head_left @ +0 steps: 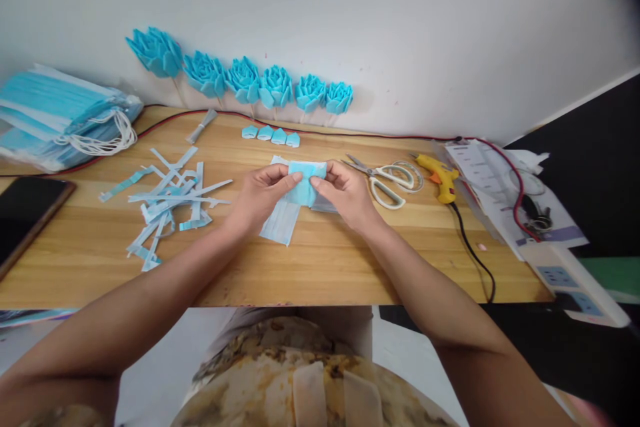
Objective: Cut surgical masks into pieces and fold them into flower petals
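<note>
My left hand (263, 197) and my right hand (345, 195) meet at the middle of the wooden table (350, 260). Both pinch a small blue piece of mask fabric (304, 185) between thumbs and fingers, holding it just above the tabletop. Under it lie flat pale blue fabric pieces (281, 221). Several small folded blue petals (271, 135) sit in a row just beyond my hands.
Several blue fabric roses (245, 78) lean on the wall. Cut strips (170, 203) lie at left, a stack of masks (60, 117) at far left, a phone (25, 210) at the left edge. Scissors (385, 180), a yellow glue gun (437, 177) and papers (505, 193) lie at right.
</note>
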Demonstrator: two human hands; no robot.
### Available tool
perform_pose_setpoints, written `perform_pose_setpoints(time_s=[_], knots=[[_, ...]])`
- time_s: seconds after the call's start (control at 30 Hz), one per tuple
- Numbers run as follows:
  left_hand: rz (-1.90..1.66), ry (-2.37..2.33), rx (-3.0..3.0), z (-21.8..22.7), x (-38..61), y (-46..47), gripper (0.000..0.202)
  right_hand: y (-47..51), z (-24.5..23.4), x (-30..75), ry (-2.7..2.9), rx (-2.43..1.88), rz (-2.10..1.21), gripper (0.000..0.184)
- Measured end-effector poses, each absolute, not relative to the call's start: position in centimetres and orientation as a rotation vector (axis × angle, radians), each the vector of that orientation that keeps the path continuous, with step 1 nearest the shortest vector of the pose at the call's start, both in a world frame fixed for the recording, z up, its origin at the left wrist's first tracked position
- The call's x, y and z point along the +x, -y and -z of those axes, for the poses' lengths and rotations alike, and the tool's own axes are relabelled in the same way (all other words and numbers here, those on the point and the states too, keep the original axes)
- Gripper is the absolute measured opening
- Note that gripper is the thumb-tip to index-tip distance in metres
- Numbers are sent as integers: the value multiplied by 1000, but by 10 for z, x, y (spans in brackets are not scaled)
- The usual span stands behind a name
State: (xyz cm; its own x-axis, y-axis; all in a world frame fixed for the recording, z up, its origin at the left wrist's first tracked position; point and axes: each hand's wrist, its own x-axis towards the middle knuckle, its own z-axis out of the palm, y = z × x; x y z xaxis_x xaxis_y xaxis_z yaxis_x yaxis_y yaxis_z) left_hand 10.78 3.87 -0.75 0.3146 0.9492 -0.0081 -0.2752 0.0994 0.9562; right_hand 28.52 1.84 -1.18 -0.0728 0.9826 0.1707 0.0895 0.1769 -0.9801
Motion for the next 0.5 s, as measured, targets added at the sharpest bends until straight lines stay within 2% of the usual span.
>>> perform_pose_setpoints(time_s=[0.2, 0.27, 0.4, 0.5], knots=[[-1083, -871, 1067, 5, 107, -39, 32, -20, 8, 286, 1375, -1146, -1028, 17], [-1088, -880, 1085, 4, 107, -39, 31, -19, 6, 286, 1372, -1118, -1053, 22], [-1076, -885, 1146, 2, 108, -37, 31, -17, 4, 284, 1465, -1136, -1094, 43], [-1065, -893, 1179, 0, 109, -37, 31, -17, 9, 283, 1493, -1215, -1007, 36]])
